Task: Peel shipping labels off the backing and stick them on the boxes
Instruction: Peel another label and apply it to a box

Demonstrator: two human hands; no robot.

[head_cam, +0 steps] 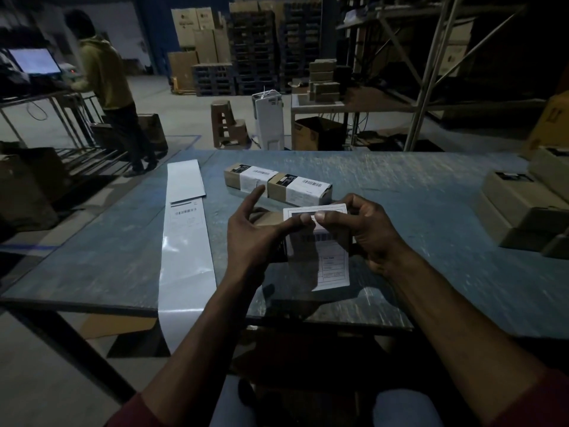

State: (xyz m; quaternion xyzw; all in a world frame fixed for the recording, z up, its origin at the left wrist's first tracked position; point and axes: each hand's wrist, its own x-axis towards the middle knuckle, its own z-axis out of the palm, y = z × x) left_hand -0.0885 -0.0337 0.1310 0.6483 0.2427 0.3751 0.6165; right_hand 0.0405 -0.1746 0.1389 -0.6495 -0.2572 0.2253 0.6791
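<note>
Blue scuffed table [400,192] in dim warehouse, both hands [363,229] pinching label [326,257].

White shipping label [318,241] draped over small brown box [268,217], lower end hanging free
</note>
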